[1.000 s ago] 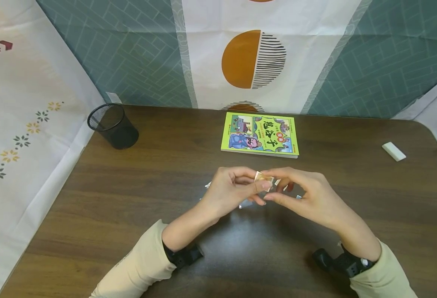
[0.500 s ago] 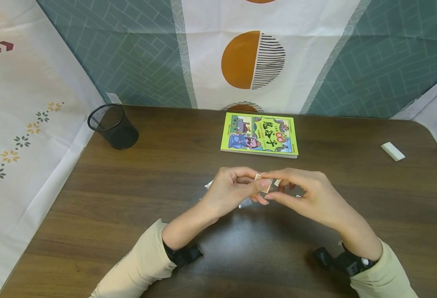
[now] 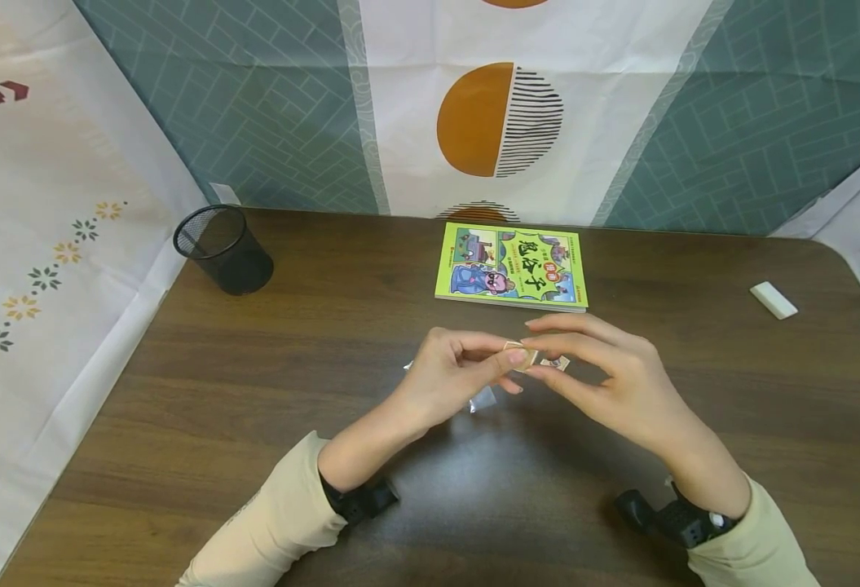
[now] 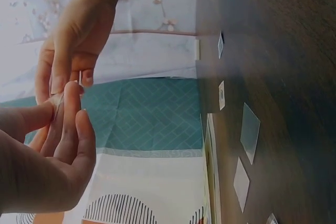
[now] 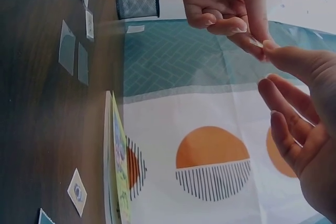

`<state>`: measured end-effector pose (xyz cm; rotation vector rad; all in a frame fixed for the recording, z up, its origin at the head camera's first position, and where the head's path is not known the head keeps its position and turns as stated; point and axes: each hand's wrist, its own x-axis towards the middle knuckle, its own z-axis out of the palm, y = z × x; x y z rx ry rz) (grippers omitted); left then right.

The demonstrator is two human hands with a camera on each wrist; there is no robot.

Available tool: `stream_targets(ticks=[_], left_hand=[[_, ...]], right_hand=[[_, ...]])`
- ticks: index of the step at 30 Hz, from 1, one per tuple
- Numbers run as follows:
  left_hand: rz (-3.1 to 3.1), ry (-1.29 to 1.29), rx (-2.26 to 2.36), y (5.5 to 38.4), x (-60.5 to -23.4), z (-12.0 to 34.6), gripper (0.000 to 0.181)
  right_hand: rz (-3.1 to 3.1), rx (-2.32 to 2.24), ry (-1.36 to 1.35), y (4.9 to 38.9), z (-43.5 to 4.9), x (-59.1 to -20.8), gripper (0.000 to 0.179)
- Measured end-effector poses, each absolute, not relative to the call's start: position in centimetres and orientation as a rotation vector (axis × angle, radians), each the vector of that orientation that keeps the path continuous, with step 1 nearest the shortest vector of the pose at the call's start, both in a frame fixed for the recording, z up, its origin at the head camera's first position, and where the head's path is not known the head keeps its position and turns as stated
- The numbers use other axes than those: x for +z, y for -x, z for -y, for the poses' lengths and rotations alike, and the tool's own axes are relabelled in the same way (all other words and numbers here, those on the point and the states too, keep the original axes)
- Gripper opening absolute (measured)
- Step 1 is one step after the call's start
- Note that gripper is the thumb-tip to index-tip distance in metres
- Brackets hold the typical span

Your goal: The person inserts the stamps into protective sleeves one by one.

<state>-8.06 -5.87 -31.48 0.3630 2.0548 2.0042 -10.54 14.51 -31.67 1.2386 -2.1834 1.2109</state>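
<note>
In the head view, my left hand [image 3: 447,375] pinches a small pale-bordered stamp [image 3: 523,356] between thumb and forefinger. From the other side, my right hand [image 3: 609,363] pinches the same stamp's right edge with thumb and index fingertips; its other fingers are spread away. Both hands are raised above the tabletop, as the two wrist views show. Fingers cover most of the stamp, so its picture is hidden. Beneath the right hand lies another stamp [image 5: 77,191] with a dark round design. A blue stamp with a toothed edge [image 5: 44,217] lies nearby.
Flat clear plastic sleeves [image 5: 67,48] and small pale pieces [image 4: 241,184] lie on the wooden table [image 3: 312,326] below the hands. Behind are a green illustrated book [image 3: 512,265], a black mesh pen cup [image 3: 227,249] at left and a white block [image 3: 774,300] at right.
My right hand has shifted slightly up, and its curled fingers have opened out, exposing more of the stamp lying beneath. The left hand stays almost in place, still holding its stamp.
</note>
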Motion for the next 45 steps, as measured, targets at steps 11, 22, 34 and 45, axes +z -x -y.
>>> stream_targets(ticks=[11, 22, 34, 45], left_hand=[[-2.116, -0.390, 2.019, 8.02, -31.65, 5.85, 0.013], [-2.603, -0.585, 1.810, 7.56, -31.86, 5.79, 0.011], [-2.576, -0.720, 1.625, 7.75, -31.86, 5.96, 0.014], [-2.472, -0.807, 1.618, 7.98, -31.78, 6.15, 0.022]], right_hand=[[2.130, 1.213, -1.238, 10.23, -14.18, -31.53, 0.027], [2.287, 1.178, -1.189, 9.91, -14.40, -31.53, 0.031], [2.281, 1.172, -1.242, 10.25, -14.76, -31.49, 0.035], [2.443, 1.005, -1.155, 10.00, -14.63, -31.36, 0.025]])
